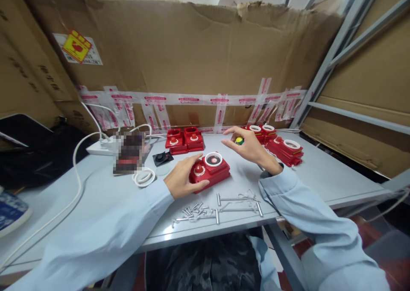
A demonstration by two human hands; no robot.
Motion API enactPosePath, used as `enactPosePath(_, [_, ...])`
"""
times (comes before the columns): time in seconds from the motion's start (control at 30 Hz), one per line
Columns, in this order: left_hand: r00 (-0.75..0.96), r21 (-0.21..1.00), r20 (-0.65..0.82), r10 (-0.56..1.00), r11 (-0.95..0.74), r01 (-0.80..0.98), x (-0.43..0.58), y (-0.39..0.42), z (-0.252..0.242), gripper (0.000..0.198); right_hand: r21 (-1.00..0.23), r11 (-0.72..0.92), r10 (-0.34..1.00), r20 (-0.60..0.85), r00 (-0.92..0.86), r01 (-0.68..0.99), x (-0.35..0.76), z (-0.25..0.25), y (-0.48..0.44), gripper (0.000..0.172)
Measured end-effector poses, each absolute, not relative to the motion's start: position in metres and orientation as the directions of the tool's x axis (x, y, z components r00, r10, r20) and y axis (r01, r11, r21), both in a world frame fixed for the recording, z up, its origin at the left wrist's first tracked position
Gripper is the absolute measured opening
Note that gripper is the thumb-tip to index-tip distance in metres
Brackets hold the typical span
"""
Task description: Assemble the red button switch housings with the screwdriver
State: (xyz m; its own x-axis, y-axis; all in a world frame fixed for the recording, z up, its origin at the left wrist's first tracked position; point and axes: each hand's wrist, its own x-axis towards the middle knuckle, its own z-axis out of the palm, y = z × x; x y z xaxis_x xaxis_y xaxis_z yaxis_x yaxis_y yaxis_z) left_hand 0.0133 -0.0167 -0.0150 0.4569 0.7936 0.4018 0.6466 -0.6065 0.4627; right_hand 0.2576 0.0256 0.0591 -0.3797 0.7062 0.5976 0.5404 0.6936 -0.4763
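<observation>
Pale tabletop (333, 177): red unit (215, 175) in left grip (183, 179), clasped at left end.

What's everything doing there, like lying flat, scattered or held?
Left hand: holding the red box
Right hand: raised, fingers curved
Red box: lying flat
Yellow-green thing: by right hand, can't tell if held
Screws: loose, scattered
T-shaped metal rods: lying flat
Cardboard: standing, taped, top torn

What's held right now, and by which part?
The left hand holds the red unit around its end with the red knob. A yellow-green piece shows within the curled right hand; whether it's gripped, I can't tell.
</observation>
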Motion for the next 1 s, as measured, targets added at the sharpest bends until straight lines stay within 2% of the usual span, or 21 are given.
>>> enactPosePath(0.2, [0.365, 0.538, 0.514, 0.776, -0.623, 0.568, 0.015, -0.021, 0.001, 0.061, -0.585, 0.630, 0.768, 0.566, -0.299, 0.510, 0.264, 0.057, 0.030, 0.039])
enactPosePath(0.33, [0.256, 0.628, 0.570, 0.781, -0.615, 0.477, 0.013, -0.021, 0.013, 0.057, -0.667, 0.598, 0.801, 0.519, -0.299, 0.445, 0.265, 0.060, 0.029, 0.044])
enactPosePath(0.43, [0.183, 0.672, 0.592, 0.785, -0.606, 0.426, 0.013, -0.017, 0.017, 0.058, -0.717, 0.582, 0.802, 0.430, -0.415, 0.383, 0.266, 0.061, 0.027, 0.056])
enactPosePath(0.53, [0.196, 0.708, 0.575, 0.794, -0.603, 0.368, 0.017, -0.015, 0.019, 0.059, -0.699, 0.636, 0.731, 0.412, -0.543, 0.326, 0.266, 0.062, 0.024, 0.075])
enactPosePath(0.6, [0.224, 0.733, 0.570, 0.791, -0.612, 0.296, 0.022, -0.014, 0.019, 0.058, -0.695, 0.648, 0.718, 0.423, -0.553, 0.310, 0.267, 0.063, 0.023, 0.072])
enactPosePath(0.73, [0.288, 0.785, 0.544, 0.788, -0.599, 0.157, 0.030, -0.014, 0.019, 0.060, -0.763, 0.577, 0.772, 0.393, -0.499, 0.292, 0.271, 0.066, 0.022, 0.057])
enactPosePath(0.8, [0.332, 0.793, 0.491, 0.806, -0.571, 0.214, 0.029, -0.013, 0.017, 0.067, -0.796, 0.539, 0.815, 0.411, -0.407, 0.276, 0.275, 0.070, 0.021, 0.058])
enactPosePath(0.87, [0.350, 0.764, 0.420, 0.837, -0.534, 0.361, 0.026, -0.010, 0.015, 0.072, -0.826, 0.507, 0.853, 0.439, -0.281, 0.247, 0.280, 0.075, 0.021, 0.059])
enactPosePath(0.93, [0.372, 0.703, 0.361, 0.855, -0.511, 0.494, 0.022, -0.005, 0.012, 0.070, -0.843, 0.488, 0.871, 0.454, -0.189, 0.225, 0.284, 0.079, 0.022, 0.061])
enactPosePath(1.0, [0.426, 0.655, 0.320, 0.846, -0.522, 0.546, 0.020, 0.001, 0.009, 0.063, -0.845, 0.486, 0.874, 0.463, -0.150, 0.224, 0.286, 0.079, 0.024, 0.061])
